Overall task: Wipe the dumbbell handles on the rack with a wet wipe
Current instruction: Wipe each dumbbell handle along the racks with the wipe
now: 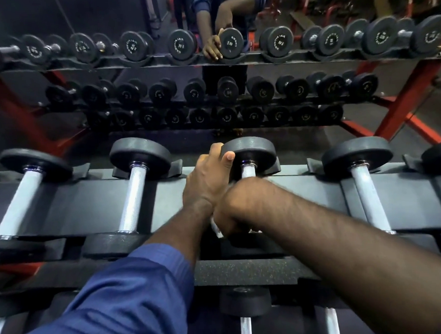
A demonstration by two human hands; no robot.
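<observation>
A black dumbbell point(251, 150) with a chrome handle point(248, 170) lies on the top shelf of the rack point(72, 206), in the middle of the view. My left hand point(207, 177) grips the far weight head, thumb on its near face. My right hand point(237, 209) is curled around the handle with a white wet wipe point(216, 228) wrapped under the fingers; a corner of the wipe sticks out at the left. Most of the handle is hidden beneath that fist.
Other dumbbells lie to the left point(136, 195) and right point(367, 193) on the same shelf, and more on the shelf below point(245, 302). A mirror point(211, 96) behind the rack reflects the rows of dumbbells and red frame.
</observation>
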